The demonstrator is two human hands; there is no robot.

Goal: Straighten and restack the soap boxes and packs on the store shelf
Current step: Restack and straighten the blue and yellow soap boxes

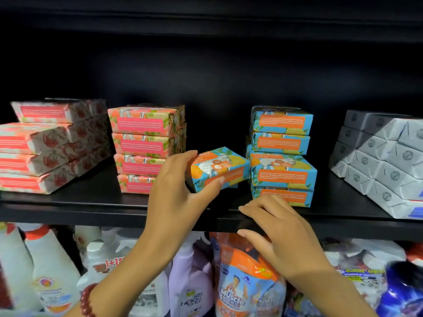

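The left hand (pixel 180 193) gripped a tilted blue pack (pixel 219 169), nine o'clock of the blue stack (pixel 282 156). The right hand (pixel 283 229) was relaxed, empty.

Forearms bare; left hand (pixel 174 193) and right hand (pixel 282 227) bare. Left wrist: bracelet (pixel 87 301) of round dark-red beads.

At the bottom of the view, cleaning bottles stood close together in a row. A white bottle with a red cap (pixel 49 271) was on the left, near a white jug (pixel 100 257) with a red "1+1" on it. A pale purple bottle (pixel 194 271) stood just beside an orange and blue pouch (pixel 242 294) that said "Mr Muscle", and far right was a blurry dark blue thing (pixel 402 291).
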